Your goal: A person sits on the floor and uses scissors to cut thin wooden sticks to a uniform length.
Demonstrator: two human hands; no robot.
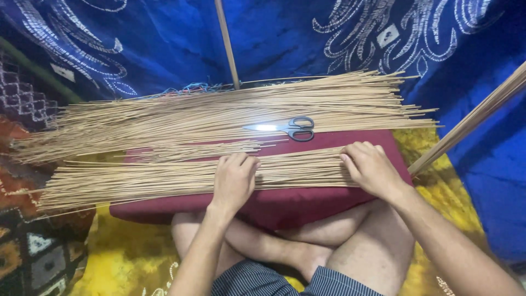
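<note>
Blue cloth (pixel 164 44) with white patterns hangs all across the back, and a yellow cloth (pixel 120 257) covers the floor. One dark red cushion (pixel 329 200) sits in front of a person who sits with legs crossed. Two big spreads of thin tan sticks lie on it, too many sticks to count. The far pile (pixel 219 112) is the widest and fans out from side to side. The near pile (pixel 137 178) lies just in front of the person, with a small loose bunch (pixel 203 149) between the two. Two long wooden poles show: one (pixel 226 41) stands up at the back and one (pixel 471 118) leans in from the right. The left hand (pixel 234 181) rests flat on the near pile, fingers bent and pressing down. The right hand (pixel 370 167) presses on the pile's right end, fingers curled over the stick tips. The hands are well apart. One pair of scissors (pixel 285 127) with dark handles lies closed on the far pile.
</note>
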